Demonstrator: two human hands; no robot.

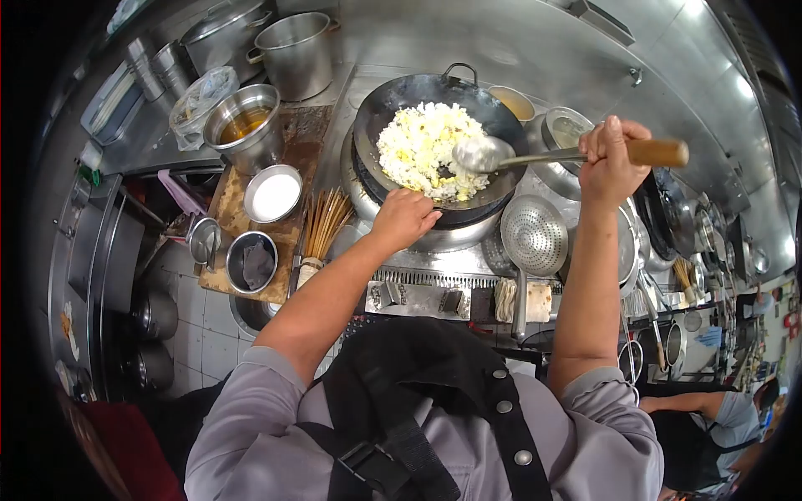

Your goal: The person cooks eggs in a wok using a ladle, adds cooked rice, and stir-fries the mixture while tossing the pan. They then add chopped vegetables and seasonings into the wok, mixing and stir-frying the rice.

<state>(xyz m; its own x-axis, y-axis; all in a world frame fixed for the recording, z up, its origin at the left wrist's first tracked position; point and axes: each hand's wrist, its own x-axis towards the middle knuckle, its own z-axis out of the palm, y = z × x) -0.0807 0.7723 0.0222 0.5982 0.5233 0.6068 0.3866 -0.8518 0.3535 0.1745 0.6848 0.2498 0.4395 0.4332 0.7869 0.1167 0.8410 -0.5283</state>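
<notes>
My right hand [616, 160] is wrapped around the long shaft of a ladle [484, 155], whose wooden end sticks out past my fist to the right. The ladle's metal bowl is on the right side of the rice mixed with yellow egg [424, 144]. That rice lies in a dark wok [380, 104] standing on a burner ring. At the wok's near rim, my left hand [407, 219] is closed on the edge, with some fingertips hidden. Right of it rests a perforated skimmer [535, 235], its handle pointing toward me.
To the left, a pot of amber liquid [244, 125] stands near a bowl of white contents [274, 194] and a bowl holding a dark item [252, 261]. A bamboo brush [324, 221] is beside the burner. Another person [718, 426] is at lower right.
</notes>
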